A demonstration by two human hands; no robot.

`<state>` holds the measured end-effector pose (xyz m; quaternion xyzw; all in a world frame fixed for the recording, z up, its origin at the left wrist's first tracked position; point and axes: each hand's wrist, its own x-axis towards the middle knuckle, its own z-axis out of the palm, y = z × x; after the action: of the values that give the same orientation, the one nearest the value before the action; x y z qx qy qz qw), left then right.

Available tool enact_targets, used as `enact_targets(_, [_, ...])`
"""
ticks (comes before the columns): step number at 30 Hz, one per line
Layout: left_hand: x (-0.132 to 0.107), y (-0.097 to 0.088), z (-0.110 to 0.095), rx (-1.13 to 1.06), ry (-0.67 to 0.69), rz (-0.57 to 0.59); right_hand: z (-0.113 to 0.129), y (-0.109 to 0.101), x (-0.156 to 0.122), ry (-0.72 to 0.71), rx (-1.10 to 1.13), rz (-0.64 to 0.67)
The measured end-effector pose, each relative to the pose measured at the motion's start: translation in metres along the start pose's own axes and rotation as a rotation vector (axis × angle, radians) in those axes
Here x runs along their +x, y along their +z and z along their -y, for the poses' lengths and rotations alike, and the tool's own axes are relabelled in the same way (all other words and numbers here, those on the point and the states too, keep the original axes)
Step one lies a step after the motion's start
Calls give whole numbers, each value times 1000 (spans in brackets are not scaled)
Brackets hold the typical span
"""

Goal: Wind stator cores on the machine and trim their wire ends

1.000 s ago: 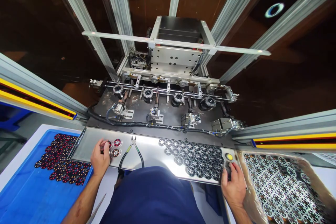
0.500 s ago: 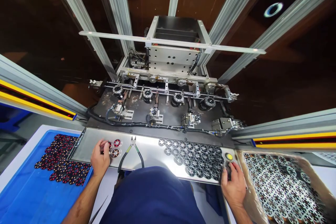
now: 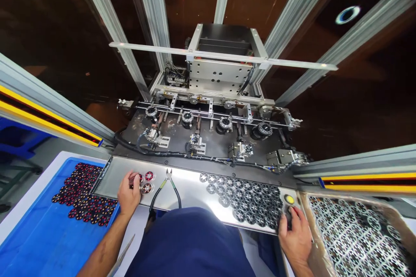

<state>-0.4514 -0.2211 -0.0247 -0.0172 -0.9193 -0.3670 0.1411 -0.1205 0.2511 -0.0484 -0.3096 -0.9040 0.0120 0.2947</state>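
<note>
Red discs [image 3: 149, 176] are sitting at the left hand's edge

The hands are staying well apart here, one working each end of a long metal tray [image 3: 191, 190]! Over on the left, the left hand [image 3: 128, 194] is curling its fingers over a dark piece just beside the red discs; whether it is gripping, I can't tell. Pliers [image 3: 168, 176] are lying to the right of those discs, handles spread. Further along, dark discs [image 3: 255, 201] are crowding the tray in rows. And the right hand [image 3: 296, 238] is bending its fingers over something dark just below a yellow button [image 3: 289, 199]; the grip is hiding from view. Out left, more red-and-black discs [image 3: 87, 194] are filling part of a blue tray [image 3: 35, 242]. Out right, silvery rings [image 3: 357, 229] are packing a lined box. Behind it all, a machine [image 3: 221, 75] is standing over four round fixtures.
</note>
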Motion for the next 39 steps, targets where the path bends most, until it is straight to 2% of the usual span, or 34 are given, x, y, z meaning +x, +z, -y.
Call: enact_targets(39, [-1, 5, 8, -7, 42, -15, -7, 2, -1, -34, -63, 35])
